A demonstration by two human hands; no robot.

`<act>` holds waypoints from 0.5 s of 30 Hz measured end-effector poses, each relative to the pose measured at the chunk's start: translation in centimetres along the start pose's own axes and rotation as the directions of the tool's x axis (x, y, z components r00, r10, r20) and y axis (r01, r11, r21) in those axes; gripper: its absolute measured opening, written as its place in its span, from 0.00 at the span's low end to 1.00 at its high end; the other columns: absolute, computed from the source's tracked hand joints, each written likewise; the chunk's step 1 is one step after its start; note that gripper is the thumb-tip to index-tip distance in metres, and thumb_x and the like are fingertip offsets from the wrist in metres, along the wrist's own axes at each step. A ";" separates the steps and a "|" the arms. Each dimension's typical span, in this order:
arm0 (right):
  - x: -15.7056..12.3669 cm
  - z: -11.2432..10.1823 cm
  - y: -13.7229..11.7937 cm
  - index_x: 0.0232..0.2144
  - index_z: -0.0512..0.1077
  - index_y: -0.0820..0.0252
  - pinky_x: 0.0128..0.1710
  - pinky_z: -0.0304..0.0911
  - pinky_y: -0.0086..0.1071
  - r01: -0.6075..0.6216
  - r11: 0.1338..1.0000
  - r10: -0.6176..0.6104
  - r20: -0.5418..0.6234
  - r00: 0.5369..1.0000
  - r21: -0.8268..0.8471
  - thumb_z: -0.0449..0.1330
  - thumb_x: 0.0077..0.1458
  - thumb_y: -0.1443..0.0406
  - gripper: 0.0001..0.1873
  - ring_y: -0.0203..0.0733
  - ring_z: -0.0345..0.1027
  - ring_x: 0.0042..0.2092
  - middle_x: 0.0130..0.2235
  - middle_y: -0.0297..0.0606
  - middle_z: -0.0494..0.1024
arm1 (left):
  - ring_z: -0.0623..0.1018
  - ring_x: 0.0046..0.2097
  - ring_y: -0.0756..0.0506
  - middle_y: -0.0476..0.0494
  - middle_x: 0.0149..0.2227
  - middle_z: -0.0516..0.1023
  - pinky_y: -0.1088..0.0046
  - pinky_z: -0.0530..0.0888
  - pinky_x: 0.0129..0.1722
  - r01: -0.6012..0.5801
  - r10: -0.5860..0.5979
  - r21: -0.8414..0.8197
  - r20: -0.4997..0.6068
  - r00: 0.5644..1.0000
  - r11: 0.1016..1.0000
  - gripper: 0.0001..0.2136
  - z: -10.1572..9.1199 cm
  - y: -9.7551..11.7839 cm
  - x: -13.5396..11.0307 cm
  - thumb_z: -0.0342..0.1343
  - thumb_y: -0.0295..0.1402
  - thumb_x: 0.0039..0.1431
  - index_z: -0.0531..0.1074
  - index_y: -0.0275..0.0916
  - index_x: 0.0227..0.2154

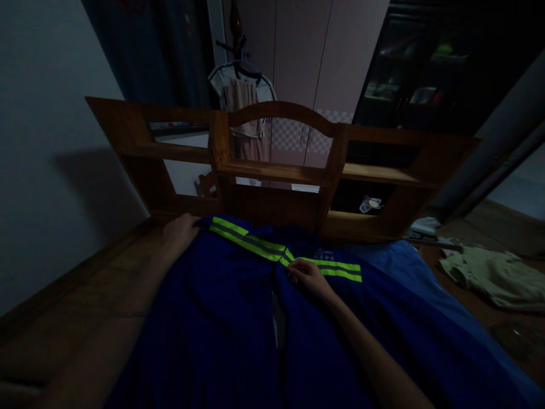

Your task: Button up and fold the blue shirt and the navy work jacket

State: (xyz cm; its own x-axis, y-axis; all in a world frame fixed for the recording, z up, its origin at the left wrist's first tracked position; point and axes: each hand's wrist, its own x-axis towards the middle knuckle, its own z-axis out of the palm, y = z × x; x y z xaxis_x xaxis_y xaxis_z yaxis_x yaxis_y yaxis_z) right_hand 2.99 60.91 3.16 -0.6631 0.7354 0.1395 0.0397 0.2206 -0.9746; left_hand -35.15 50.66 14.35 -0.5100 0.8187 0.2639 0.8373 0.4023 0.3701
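A dark blue work jacket (230, 307) with yellow-green reflective strips lies spread out in front of me, its front facing up. At the jacket's far left shoulder, my left hand (181, 234) is closed on the fabric edge. Near the middle of the chest, my right hand (310, 278) pinches the front edge just below the reflective strip (336, 268). White lettering (324, 254) shows on the chest above that strip. Lower down, the two front edges are parted by a narrow gap. The left fingertips are partly hidden by the cloth.
Beyond the jacket stands a wooden headboard with shelves (276, 173). Blue bedding (395, 258) shows at the right, near a pale garment (496, 278). Clothes on hangers (244, 96) hang before a pink wardrobe (298, 51). A wall (51, 170) bounds the left side.
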 end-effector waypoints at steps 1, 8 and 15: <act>0.0 0.0 -0.1 0.34 0.73 0.60 0.31 0.64 0.30 0.004 1.000 -0.004 0.002 1.000 -0.010 0.61 0.52 0.53 0.17 0.35 0.68 0.28 0.29 0.34 0.76 | 0.71 0.49 0.33 0.33 0.45 0.75 0.57 0.65 0.48 -0.013 0.016 0.046 -0.055 0.998 0.999 0.14 0.4 0.7 -0.4 0.53 0.34 0.50 0.76 0.37 0.39; -0.7 0.1 -1.0 0.37 0.75 0.59 0.43 0.64 0.35 0.029 0.993 -0.024 0.044 0.999 -0.116 0.62 0.52 0.56 0.14 0.41 0.71 0.40 0.37 0.37 0.77 | 0.70 0.51 0.35 0.31 0.49 0.71 0.58 0.64 0.50 -0.222 0.222 -0.048 -0.001 0.975 0.974 0.16 3.1 8.2 -6.8 0.44 0.33 0.61 0.70 0.35 0.48; -2.7 -0.3 -5.3 0.46 0.71 0.57 0.46 0.65 0.36 0.054 0.968 -0.004 0.199 0.980 -0.244 0.70 0.40 0.53 0.31 0.44 0.70 0.45 0.42 0.36 0.75 | 0.76 0.33 0.47 0.43 0.42 0.75 0.71 0.71 0.36 -0.277 0.392 -0.382 0.267 0.880 0.882 0.20 7.5 12.2 -14.6 0.56 0.41 0.55 0.70 0.40 0.49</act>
State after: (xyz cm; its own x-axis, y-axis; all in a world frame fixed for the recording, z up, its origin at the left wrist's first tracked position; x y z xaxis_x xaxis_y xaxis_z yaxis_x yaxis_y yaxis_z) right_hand 4.80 57.98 8.03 -0.7988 0.5923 0.1057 0.1852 0.4092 -0.8934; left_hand -16.04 46.70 8.33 -0.0677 0.9879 0.1398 0.8047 -0.0287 0.5930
